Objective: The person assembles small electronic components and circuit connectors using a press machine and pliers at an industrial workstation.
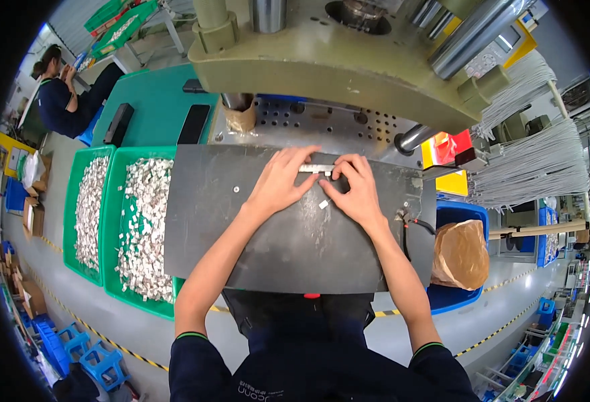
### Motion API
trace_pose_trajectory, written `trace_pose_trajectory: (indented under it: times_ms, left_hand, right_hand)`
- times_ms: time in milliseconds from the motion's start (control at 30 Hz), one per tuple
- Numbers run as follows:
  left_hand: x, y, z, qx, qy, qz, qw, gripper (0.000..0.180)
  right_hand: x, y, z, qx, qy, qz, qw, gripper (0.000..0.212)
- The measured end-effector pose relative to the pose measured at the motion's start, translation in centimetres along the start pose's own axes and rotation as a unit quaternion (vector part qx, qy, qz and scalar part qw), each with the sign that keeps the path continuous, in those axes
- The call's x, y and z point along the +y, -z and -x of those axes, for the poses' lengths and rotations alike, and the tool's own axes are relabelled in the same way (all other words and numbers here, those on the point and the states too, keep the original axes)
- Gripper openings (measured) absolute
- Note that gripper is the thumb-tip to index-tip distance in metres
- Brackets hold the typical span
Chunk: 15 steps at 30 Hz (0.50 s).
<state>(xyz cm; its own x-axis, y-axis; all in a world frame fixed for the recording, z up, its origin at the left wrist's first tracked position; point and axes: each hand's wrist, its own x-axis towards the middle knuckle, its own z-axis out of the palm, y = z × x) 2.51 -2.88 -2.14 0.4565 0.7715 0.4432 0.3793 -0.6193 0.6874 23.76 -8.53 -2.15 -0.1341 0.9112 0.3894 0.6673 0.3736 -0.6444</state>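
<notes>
On the dark grey work plate (275, 248), a short, narrow whitish strip (316, 168) with small notches lies between my two hands. My left hand (280, 182) holds its left end, thumb on the near side and fingers stretched along the far side. At the right end, the curled fingers and thumb of my right hand (355, 189) close on it. A small white piece (323, 204) lies loose just below my right thumb. Another tiny light round piece (236, 189) rests left of my left hand. What the strip is exactly cannot be made out.
A heavy olive press (348, 74) stands right behind the plate. Green trays (108, 268) of small white pieces are at left. Red-and-black-handled pliers (415, 222) lie at right, near a blue bin (486, 228) with a brown paper bag (462, 254). A person (63, 100) sits far left.
</notes>
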Motion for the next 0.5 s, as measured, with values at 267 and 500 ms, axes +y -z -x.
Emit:
trace_pose_trajectory:
  times_ms: [267,500]
  left_hand:
    - [-0.2,-0.8,1.0,0.014,-0.030,-0.076,0.997,0.018]
    - [0.5,-1.5,1.2,0.051,-0.054,-0.134,0.988,0.011]
  right_hand:
    - [-1.0,-0.2,-0.1,0.042,0.021,0.093,0.995,0.016]
    - [-0.2,-0.4,0.0,0.038,0.062,0.065,0.995,0.011]
